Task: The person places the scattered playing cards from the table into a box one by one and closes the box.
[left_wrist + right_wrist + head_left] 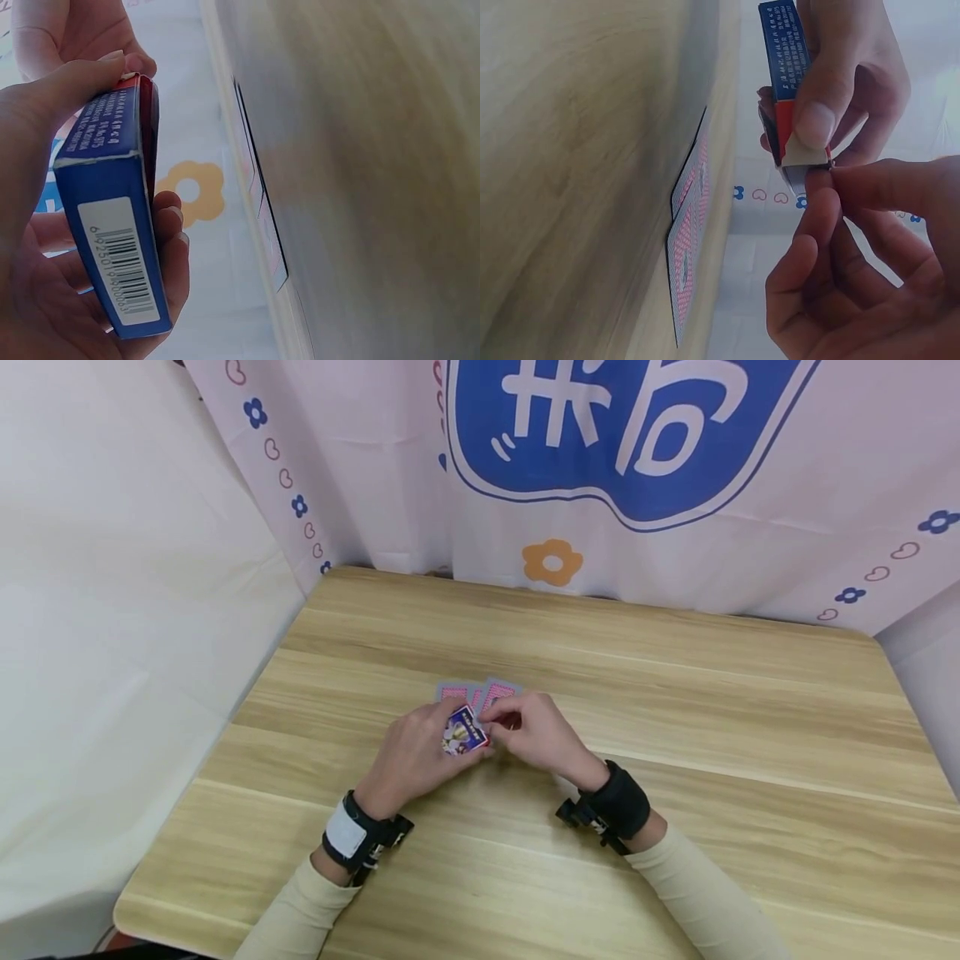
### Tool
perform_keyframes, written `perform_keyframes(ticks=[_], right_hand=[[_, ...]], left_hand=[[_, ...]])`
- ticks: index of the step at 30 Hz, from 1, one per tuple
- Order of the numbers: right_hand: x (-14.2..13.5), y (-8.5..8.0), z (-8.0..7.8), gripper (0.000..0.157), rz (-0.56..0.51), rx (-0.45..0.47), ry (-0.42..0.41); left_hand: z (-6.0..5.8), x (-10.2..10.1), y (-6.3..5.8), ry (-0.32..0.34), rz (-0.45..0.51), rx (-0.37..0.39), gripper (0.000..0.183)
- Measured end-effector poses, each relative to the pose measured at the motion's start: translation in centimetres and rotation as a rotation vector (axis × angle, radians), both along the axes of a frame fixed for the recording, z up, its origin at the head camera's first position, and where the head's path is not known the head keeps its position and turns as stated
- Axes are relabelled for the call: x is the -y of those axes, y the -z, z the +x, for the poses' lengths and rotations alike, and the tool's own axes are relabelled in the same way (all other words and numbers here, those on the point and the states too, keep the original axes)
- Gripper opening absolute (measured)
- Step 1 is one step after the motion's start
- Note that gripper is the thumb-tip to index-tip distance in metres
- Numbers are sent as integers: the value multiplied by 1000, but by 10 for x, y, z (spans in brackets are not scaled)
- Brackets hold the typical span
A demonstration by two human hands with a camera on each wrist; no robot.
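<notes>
My left hand (412, 747) grips a small blue playing card box (463, 735) above the table. In the left wrist view, a white barcode label (121, 259) shows on the box's end, with the thumb along one side and fingers curled round the other. My right hand (546, 733) is at the box's opposite end, its thumb and curled fingertips pinched together at the opening. The right wrist view shows a pale flap (806, 154) there, under the left thumb. Beyond both hands, several playing cards (684, 262) lie overlapping, red patterned backs up.
The wood-grain table (675, 718) extends to both sides of the hands. A white curtain (390, 493) with a blue printed emblem hangs along its far edge, and a plain white sheet (135, 610) hangs at the left. Each wrist wears a black strap (622, 802) with a small camera.
</notes>
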State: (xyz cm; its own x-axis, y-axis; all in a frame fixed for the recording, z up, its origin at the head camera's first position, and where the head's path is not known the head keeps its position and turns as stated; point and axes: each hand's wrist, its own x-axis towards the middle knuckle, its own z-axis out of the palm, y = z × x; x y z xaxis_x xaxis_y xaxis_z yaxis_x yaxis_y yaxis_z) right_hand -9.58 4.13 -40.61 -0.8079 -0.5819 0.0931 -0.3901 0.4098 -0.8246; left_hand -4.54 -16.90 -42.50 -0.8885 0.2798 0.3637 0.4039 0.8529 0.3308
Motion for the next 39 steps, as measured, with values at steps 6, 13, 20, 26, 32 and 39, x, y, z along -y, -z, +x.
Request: perform_keyframes(ticks=[6, 13, 20, 26, 32, 39], right_hand=[[3, 0, 1, 19, 18, 11, 8], [2, -3, -7, 20, 31, -14, -80], [-2, 4, -38, 25, 237, -87, -2], [-1, 13, -50, 56, 460, -109, 58], [2, 17, -52, 63, 512, -86, 103], [-6, 15, -58, 32, 431, 1, 57]], left_hand=[[1, 2, 0, 1, 1, -4, 76], [-1, 4, 1, -4, 4, -14, 74], [-1, 5, 3, -25, 9, 32, 73], [1, 3, 5, -33, 4, 57, 74], [-1, 2, 2, -38, 7, 48, 73], [0, 4, -1, -43, -11, 47, 73]])
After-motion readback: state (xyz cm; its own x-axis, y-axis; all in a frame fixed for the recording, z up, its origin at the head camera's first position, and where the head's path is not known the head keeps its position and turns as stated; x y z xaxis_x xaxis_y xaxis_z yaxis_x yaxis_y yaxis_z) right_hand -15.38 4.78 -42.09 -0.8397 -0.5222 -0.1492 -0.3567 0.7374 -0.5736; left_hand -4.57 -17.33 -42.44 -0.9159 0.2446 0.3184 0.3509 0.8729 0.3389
